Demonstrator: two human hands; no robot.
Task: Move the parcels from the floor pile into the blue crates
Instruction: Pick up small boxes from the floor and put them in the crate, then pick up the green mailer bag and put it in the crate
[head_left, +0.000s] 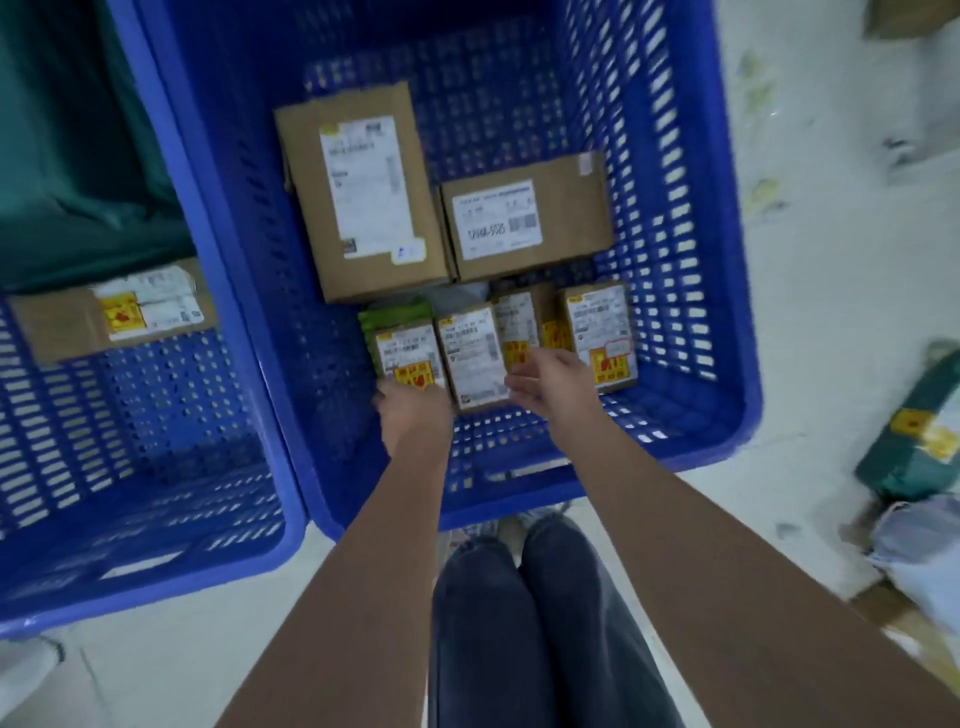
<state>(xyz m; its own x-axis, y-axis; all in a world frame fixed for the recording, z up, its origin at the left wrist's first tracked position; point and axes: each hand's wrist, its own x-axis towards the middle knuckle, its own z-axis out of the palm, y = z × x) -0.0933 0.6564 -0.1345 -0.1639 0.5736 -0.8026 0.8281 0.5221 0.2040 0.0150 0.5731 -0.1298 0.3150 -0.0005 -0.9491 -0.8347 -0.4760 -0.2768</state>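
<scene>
A big blue crate (691, 322) in front of me holds two large cardboard boxes (363, 192) (524, 218) at the back and a row of small labelled parcels along the near side. My left hand (410, 410) rests on the leftmost small parcel (408, 351), fingers curled at its near edge. My right hand (550, 379) hovers with fingers spread over the parcel beside it (472, 353). Two more small parcels (524, 317) (600, 332) stand to the right. A second blue crate (156, 467) at the left holds one brown parcel (114, 312).
A green sheet (78, 156) lies behind the left crate. On the white floor at the right lie a green bagged parcel (914, 436), a pale bag (919, 551) and cardboard. My knees in dark trousers (524, 623) are just short of the crate.
</scene>
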